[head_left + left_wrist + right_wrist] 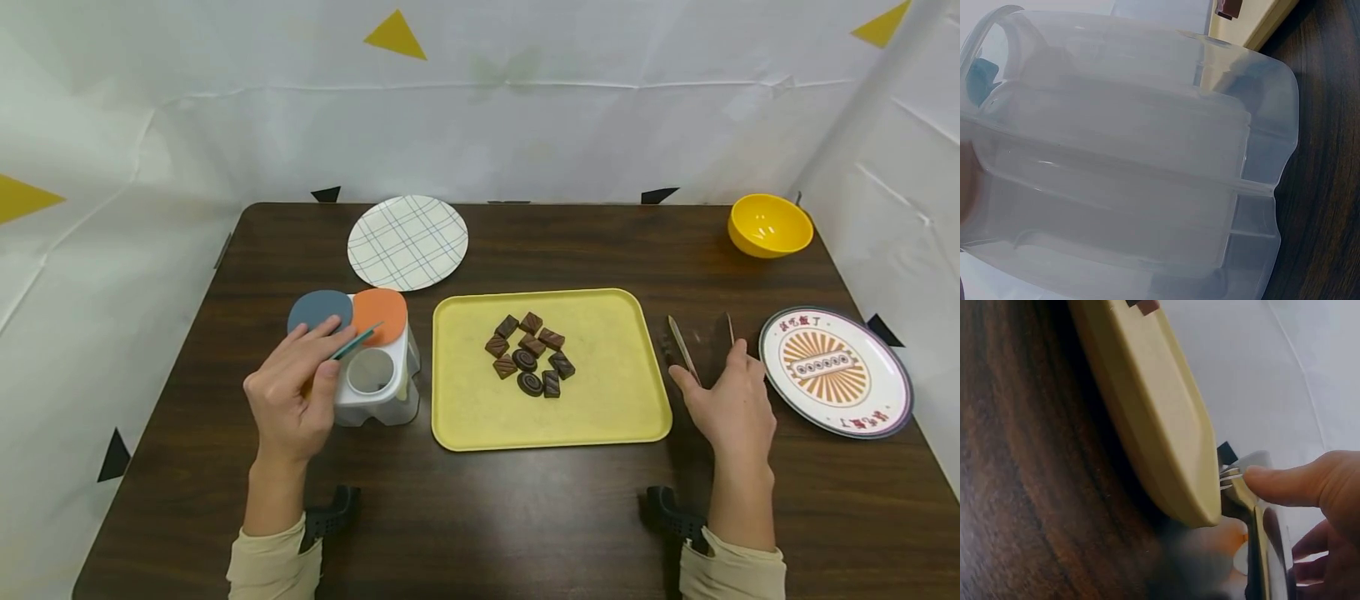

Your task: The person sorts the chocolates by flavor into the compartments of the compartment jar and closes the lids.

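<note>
Head view: the left hand (295,392) pinches a teal lid (358,339) at its 2 o'clock, over the container (381,410) at 3 o'clock. The right hand (735,415) is over 2 pieces of cutlery (682,347), at its 11 and 12 o'clock; the tray (615,408) lies at 9 o'clock. Left wrist: the container fills most of the view, the teal lid at 10 o'clock. Right wrist: a fork (1239,492) is at the hand's 9 o'clock; I cannot tell whether it is grasped.
</note>
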`<control>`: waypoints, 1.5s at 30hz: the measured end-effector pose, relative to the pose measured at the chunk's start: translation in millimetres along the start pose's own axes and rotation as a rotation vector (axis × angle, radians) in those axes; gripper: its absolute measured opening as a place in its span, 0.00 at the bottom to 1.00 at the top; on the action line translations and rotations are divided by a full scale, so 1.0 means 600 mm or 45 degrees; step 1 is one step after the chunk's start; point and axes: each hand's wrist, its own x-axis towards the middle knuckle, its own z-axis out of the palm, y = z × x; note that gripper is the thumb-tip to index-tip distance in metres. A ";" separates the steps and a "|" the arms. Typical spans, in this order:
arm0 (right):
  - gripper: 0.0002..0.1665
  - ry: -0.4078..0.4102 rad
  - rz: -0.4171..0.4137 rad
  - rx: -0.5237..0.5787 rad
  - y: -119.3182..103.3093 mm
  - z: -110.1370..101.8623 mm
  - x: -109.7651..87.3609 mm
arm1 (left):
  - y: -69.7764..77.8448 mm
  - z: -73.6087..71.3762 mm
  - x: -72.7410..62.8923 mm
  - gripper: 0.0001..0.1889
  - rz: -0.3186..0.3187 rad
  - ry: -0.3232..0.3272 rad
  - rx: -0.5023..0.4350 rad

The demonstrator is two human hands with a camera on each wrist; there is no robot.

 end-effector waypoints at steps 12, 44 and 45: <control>0.59 -0.048 0.008 0.017 0.009 0.002 0.003 | -0.003 0.000 -0.002 0.26 -0.002 0.001 0.003; 0.53 -0.018 -0.266 0.098 -0.001 -0.022 -0.012 | 0.001 0.002 -0.001 0.26 0.001 0.021 -0.002; 0.52 -0.019 -0.314 0.099 -0.003 -0.023 -0.015 | 0.000 0.002 -0.001 0.26 0.001 0.021 -0.001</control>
